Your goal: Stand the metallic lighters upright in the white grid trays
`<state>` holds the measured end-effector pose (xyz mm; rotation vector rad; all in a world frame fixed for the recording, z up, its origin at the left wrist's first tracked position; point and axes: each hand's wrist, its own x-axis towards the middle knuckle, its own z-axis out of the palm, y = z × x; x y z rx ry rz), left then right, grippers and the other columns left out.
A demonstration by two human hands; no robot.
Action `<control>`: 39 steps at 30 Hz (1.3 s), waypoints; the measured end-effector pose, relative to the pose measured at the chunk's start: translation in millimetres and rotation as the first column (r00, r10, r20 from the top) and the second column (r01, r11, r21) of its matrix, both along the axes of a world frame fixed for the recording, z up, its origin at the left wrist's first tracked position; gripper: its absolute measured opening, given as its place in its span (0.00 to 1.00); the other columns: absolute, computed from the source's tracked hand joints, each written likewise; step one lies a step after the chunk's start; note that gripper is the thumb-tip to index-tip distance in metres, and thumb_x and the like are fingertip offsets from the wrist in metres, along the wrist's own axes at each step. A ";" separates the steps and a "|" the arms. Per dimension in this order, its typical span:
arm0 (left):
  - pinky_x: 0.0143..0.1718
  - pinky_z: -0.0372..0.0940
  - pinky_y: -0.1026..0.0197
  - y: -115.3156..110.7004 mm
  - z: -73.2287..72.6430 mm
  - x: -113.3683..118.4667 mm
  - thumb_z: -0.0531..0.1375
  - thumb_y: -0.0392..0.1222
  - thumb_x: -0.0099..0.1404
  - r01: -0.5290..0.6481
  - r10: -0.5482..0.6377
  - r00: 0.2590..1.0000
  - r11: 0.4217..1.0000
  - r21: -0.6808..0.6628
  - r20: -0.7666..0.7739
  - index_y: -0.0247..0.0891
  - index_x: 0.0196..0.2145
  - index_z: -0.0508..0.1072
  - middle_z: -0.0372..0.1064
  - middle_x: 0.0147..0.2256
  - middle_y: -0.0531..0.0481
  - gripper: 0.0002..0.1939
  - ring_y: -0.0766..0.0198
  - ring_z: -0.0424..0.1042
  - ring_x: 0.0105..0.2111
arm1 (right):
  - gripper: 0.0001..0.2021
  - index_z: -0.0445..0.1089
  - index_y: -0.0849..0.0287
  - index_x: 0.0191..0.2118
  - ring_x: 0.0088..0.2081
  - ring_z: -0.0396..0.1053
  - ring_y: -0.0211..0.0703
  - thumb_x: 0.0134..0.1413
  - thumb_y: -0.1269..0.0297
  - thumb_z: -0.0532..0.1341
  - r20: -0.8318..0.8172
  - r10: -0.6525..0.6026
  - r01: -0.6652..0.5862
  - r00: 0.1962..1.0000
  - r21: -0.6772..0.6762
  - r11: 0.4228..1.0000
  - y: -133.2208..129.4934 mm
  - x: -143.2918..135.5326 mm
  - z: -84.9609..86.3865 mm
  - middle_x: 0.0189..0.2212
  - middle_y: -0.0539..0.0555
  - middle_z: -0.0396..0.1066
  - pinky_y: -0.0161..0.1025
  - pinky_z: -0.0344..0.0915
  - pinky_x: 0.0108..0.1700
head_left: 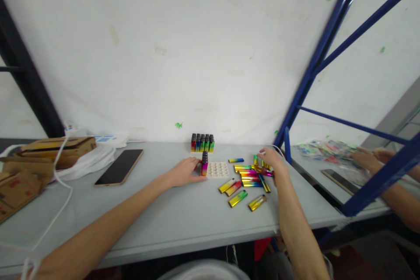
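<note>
My left hand (185, 171) grips the left end of a white tray (218, 170) with rows of holes, thumb at its front corner and fingers behind. Along that end stands one row of lighters (204, 164) with black tops; the other holes shown hold nothing. My right hand (273, 159) is at the back right of a pile of shiny, multicoloured lighters (251, 177). Its fingers are bent around a yellow-green lighter (265, 162), partly hidden by the hand. Several loose lighters lie in front, among them a green-and-yellow one (238, 198).
A filled block of upright lighters (202, 143) stands near the wall. To the left lie a phone (120, 167), cardboard boxes (29, 162) and a white cable (62, 183). A blue metal frame (302, 83) rises at right. Beyond it are another person's hands (367, 159) and plastic bags (324, 151).
</note>
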<state>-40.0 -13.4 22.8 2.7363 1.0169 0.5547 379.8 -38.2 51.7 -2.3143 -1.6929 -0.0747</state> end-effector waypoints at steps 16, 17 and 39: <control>0.43 0.69 0.53 -2.5 2.4 -0.5 0.63 0.66 0.63 0.012 -0.012 0.999 1.000 -0.008 0.036 0.38 0.41 0.76 0.76 0.39 0.41 0.26 0.48 0.75 0.39 | 0.20 0.78 0.60 0.55 0.50 0.79 0.51 0.57 0.66 0.64 -0.046 0.059 -0.059 0.997 -0.001 0.998 18.7 -32.1 -13.8 0.48 0.63 0.81 0.38 0.69 0.49; 0.43 0.69 0.53 -2.5 2.4 -0.4 0.63 0.66 0.63 0.011 -0.011 0.999 1.000 -0.009 0.034 0.37 0.41 0.76 0.76 0.39 0.41 0.27 0.48 0.75 0.40 | 0.18 0.78 0.61 0.54 0.50 0.78 0.52 0.59 0.65 0.64 -0.074 0.091 -0.089 0.993 0.029 0.996 18.8 -34.1 -12.4 0.49 0.64 0.81 0.39 0.69 0.50; 0.43 0.68 0.56 2.4 15.5 -6.9 0.67 0.61 0.59 0.071 -0.069 0.997 0.991 -0.110 0.019 0.34 0.45 0.77 0.76 0.41 0.42 0.27 0.50 0.75 0.40 | 0.22 0.49 0.53 0.20 0.17 0.33 0.31 0.65 0.51 0.47 -0.959 0.276 -0.117 0.071 0.267 0.957 -21.5 -187.1 9.8 0.15 0.40 0.39 0.33 0.32 0.19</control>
